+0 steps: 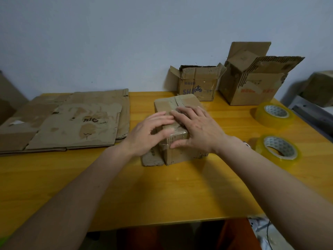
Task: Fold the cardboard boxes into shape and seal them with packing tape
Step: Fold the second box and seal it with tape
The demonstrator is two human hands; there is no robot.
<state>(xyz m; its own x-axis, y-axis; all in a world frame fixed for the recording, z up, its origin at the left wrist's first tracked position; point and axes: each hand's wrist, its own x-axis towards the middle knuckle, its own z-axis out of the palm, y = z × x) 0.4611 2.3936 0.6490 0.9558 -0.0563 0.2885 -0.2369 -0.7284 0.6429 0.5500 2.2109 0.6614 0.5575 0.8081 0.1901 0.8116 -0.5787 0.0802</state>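
On the table (180, 186), both hands (153, 130) press the box (180, 150) lying lengthwise away.

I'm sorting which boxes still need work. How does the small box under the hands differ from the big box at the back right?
The small box has its top flaps down under clear tape; the big box has flaps standing open. Both hands, left hand and right hand, lie on the small box; nothing touches the big box. The small box is lower. Both are worn brown cardboard.

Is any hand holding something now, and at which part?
Both hands rest on the small box: the left hand and the right hand press flat on its taped top, fingers straight. Neither has a real grip.
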